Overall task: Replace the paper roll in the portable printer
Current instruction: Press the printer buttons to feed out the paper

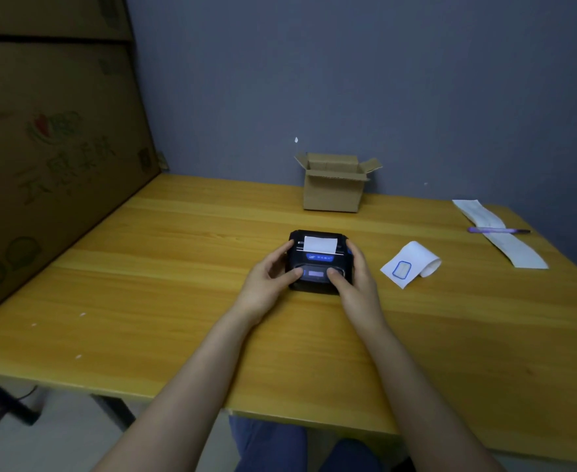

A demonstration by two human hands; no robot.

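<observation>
Large printed cardboard carton standing at far left, against the bench edge. Left hand cupped around left side of the portable printer, fingers curled along its edge, thumb pressed on the front panel. Printer resting mid-bench, white paper strip sticking out of its top slot. Right hand wrapped the same way on right side, thumb on the panel. Behind, a small open cardboard box near the wall. Further right, a loose paper roll lying apart, then a long receipt strip with a purple pen across it.
</observation>
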